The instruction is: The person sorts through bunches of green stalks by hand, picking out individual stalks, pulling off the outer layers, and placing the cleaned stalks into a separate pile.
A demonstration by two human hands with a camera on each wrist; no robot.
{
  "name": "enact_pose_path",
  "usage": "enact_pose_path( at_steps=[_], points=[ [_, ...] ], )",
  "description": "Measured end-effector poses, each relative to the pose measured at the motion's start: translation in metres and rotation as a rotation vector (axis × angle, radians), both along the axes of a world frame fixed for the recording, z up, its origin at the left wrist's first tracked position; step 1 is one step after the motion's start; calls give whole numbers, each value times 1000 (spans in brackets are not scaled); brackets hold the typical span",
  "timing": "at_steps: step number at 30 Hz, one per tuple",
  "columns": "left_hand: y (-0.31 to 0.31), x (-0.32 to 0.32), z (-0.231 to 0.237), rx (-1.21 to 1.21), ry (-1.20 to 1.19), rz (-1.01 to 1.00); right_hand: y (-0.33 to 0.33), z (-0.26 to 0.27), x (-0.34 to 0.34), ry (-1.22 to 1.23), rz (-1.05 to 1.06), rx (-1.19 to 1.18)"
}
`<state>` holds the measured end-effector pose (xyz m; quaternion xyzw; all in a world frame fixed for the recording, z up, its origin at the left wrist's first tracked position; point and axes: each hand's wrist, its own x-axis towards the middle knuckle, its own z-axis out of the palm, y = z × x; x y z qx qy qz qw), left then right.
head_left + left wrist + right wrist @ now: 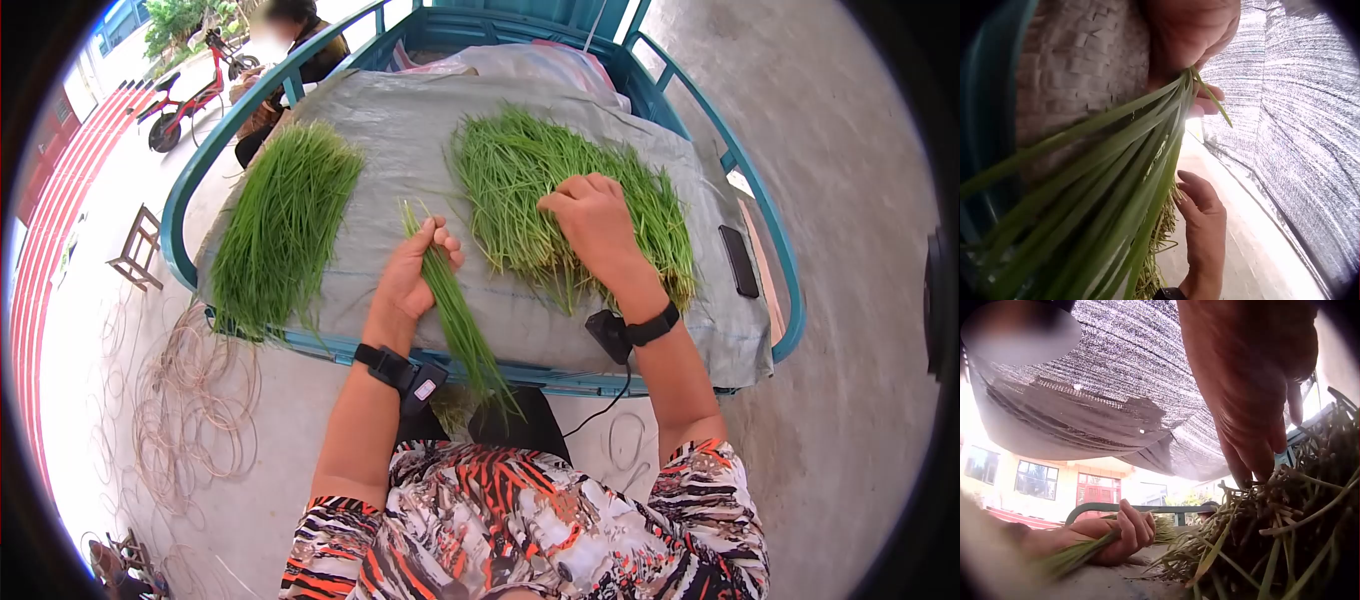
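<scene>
My left hand [418,270] grips a small bunch of long green chives [455,315], curled fingers and thumb around one end. The leaves trail down toward my lap, and in the left wrist view the bunch [1116,169] fans out from the grip. Over the large heap of chives [520,170] on the right, my right hand [595,225] bends down with thumb and fingertips pinching at the stems. The right wrist view has those fingertips [1260,472] in among the pale stem ends [1279,506].
A neat pile of chives [285,225] lies at left on the grey sheet [400,120] covering a blue cart bed with a rail [190,190]. A phone [738,260] rests by the right rail. Behind the left rail sits another person [325,45]. Coiled cord [195,410] and a small stool [138,248] are on the ground.
</scene>
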<state>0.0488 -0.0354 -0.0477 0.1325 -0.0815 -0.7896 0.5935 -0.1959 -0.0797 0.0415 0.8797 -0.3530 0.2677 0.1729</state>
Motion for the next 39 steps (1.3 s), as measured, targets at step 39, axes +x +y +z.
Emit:
enact_pose_path(
  at_steps=[39],
  points=[
    [50, -47, 86, -410, -729, -432, 87, 8, 5, -1322, 292, 1319]
  ],
)
